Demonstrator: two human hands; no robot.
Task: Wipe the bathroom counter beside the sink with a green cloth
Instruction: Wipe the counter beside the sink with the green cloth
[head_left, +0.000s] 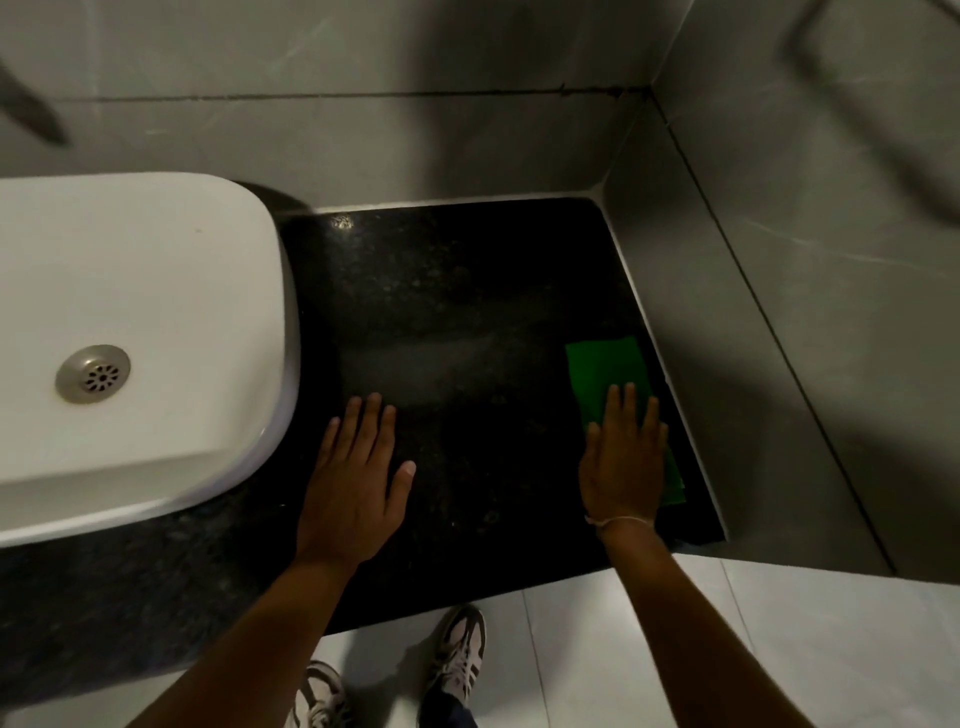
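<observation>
A flat green cloth (605, 371) lies on the black speckled counter (457, 312), close to the right wall. My right hand (623, 457) rests flat on the cloth's near half, fingers together and extended, pressing it to the counter. My left hand (358, 467) lies flat and bare on the counter just right of the white sink (156, 291), fingers slightly apart, holding nothing. The cloth's near part is hidden under my right hand.
Grey tiled walls (779, 312) close the counter at the back and right. The sink basin with a metal drain (93, 373) fills the left. The counter's front edge drops to a pale tiled floor (597, 649), where my two shoes (460, 660) stand.
</observation>
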